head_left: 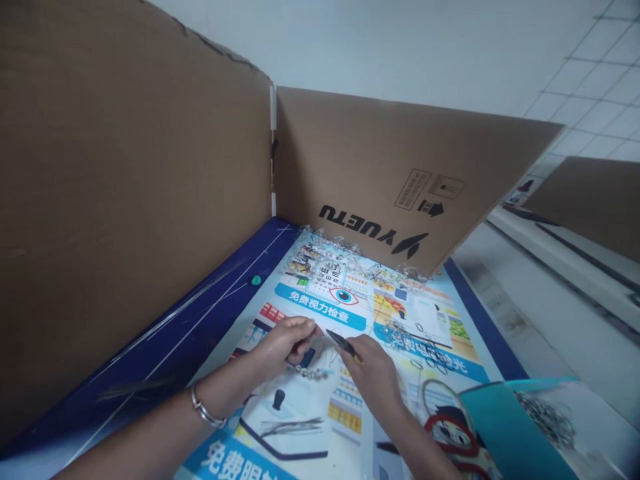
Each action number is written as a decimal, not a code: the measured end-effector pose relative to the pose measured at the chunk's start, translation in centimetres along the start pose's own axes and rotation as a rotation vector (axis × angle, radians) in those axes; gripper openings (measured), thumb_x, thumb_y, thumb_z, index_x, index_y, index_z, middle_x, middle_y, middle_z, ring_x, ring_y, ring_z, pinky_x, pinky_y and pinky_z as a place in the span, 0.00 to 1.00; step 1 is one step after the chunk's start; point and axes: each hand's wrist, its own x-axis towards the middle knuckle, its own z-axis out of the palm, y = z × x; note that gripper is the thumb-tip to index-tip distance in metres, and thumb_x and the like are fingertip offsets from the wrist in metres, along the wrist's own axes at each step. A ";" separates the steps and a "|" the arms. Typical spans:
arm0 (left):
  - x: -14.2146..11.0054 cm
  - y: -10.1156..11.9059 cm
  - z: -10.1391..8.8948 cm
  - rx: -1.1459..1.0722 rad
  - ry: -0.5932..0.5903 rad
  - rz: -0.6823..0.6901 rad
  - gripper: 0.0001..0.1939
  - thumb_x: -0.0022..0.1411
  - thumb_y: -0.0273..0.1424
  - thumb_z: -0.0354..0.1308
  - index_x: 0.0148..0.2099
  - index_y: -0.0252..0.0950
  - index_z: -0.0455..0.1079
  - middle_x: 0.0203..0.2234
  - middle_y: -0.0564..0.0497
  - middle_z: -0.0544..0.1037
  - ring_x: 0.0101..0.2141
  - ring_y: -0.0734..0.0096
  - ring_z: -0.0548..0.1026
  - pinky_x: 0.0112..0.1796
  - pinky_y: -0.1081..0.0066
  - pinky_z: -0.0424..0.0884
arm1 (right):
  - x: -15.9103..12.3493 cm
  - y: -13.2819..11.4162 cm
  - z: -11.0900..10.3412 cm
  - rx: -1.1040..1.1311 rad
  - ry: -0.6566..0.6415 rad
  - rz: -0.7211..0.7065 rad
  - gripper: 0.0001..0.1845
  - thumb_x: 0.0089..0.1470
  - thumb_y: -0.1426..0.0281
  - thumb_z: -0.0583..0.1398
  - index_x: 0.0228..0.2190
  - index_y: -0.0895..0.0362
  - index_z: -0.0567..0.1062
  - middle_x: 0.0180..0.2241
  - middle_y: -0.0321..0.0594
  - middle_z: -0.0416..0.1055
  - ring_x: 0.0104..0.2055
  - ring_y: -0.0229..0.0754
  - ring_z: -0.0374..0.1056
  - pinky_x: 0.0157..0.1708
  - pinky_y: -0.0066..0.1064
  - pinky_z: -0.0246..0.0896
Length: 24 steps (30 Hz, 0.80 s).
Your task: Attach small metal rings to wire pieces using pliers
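My left hand [290,343] is closed in a pinch, its thumb and forefinger on a thin wire that barely shows. In my right hand [375,373] is a pair of pliers [343,342], its dark pointed jaws toward the left fingertips and a bit of yellow handle showing. The jaws and the left fingertips are a short gap apart. Just below the left hand lies a small cluster of shiny bead-like pieces [313,375]. Several straight wires [293,427] rest on the printed sheet nearer to me. Right of the pliers are bent wire loops [433,357].
Cardboard walls [135,187] stand at the left and back [360,160]. Bent wire pieces [340,250] line the back wall's foot. A green round piece [256,281] and long wires [195,293] lie left. Red-handled scissors [457,430] and a teal box [515,427] holding wire pieces sit right.
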 end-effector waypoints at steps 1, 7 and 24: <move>0.1 -0.2 -0.2 -0.010 -0.003 -0.013 0.17 0.54 0.44 0.54 0.31 0.32 0.66 0.12 0.59 0.56 0.14 0.84 0.48 0.16 0.78 0.40 | -0.1 0.2 0.2 -0.019 0.024 -0.027 0.12 0.54 0.62 0.53 0.29 0.56 0.71 0.27 0.40 0.68 0.32 0.41 0.63 0.32 0.30 0.55; 0.2 -0.6 -0.3 0.024 -0.008 -0.048 0.18 0.54 0.44 0.53 0.29 0.32 0.66 0.10 0.59 0.57 0.12 0.83 0.49 0.14 0.77 0.40 | -0.3 0.7 0.8 -0.110 0.086 -0.161 0.11 0.55 0.65 0.53 0.29 0.57 0.72 0.28 0.42 0.69 0.33 0.42 0.63 0.33 0.32 0.56; 0.0 -0.6 0.3 0.052 -0.052 -0.026 0.16 0.52 0.41 0.56 0.23 0.33 0.61 0.12 0.59 0.60 0.12 0.83 0.53 0.14 0.77 0.45 | 0.1 -0.3 -0.4 -0.376 0.086 -0.328 0.10 0.55 0.69 0.52 0.27 0.57 0.71 0.23 0.39 0.63 0.29 0.41 0.56 0.32 0.33 0.49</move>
